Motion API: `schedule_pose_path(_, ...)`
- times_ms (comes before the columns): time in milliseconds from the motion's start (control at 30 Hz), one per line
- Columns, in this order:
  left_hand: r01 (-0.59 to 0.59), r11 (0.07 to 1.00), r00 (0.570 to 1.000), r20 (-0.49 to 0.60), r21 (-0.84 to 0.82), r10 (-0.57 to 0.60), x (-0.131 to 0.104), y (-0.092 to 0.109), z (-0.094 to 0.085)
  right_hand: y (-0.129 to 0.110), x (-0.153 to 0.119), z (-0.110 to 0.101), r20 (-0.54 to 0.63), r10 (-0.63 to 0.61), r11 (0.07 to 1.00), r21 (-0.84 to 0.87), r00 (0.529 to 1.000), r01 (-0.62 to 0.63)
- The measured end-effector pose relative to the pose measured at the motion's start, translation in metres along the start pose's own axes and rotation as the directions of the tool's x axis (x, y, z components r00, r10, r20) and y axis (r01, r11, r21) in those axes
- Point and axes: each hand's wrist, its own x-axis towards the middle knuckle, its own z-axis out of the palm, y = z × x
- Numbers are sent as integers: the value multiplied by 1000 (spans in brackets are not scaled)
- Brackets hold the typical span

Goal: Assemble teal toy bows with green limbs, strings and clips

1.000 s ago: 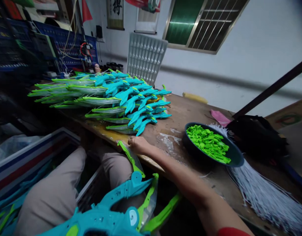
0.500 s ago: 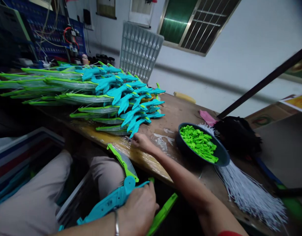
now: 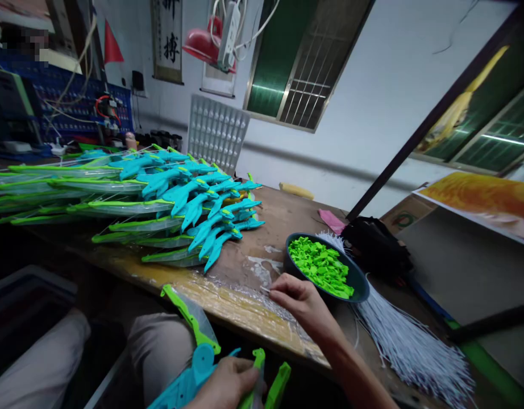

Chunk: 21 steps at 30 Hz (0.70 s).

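Observation:
My left hand (image 3: 230, 383), low in the head view, is closed on a blue and green plastic toy piece. Its blue body (image 3: 189, 378) lies beside my knee, and a green-edged clear wing (image 3: 194, 315) sticks up from it. Another green part (image 3: 279, 386) points out on the right of that hand. Over the table edge, my right hand (image 3: 298, 298) pinches a small thin white piece (image 3: 266, 289), perhaps the end of a cord, between thumb and forefinger. What the rest of that hand covers is hidden.
A pile of blue and green winged toys (image 3: 177, 199) covers the table's left. A dark bowl (image 3: 362, 284) holds green plastic pieces (image 3: 319, 267). White cords (image 3: 415, 341) hang beside it. A black bag (image 3: 375, 250) and pink cloth (image 3: 332, 221) lie behind.
My right hand has moved from beside the toy pile rightward to near the bowl, with a small white piece in its fingers. My left hand still holds the toy piece. The view has tilted up and shifted right.

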Motion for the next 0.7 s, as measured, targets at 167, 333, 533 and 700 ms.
schedule_pose_path(167,-62,977,993,87,-206,82,-13,53,17,-21,-31,10,-112,-181,983,-52,977,176)
schedule_pose_path(333,-281,934,936,154,-220,318,-18,88,24,-26,-45,21,-248,-370,926,-176,896,333)
schedule_pose_path(533,-183,903,970,75,-390,229,5,81,13,-27,-50,36,-347,-437,863,-422,830,277)
schedule_pose_path(700,-239,913,939,160,-331,304,1,94,21,-28,-48,44,-419,-489,807,-550,765,215)
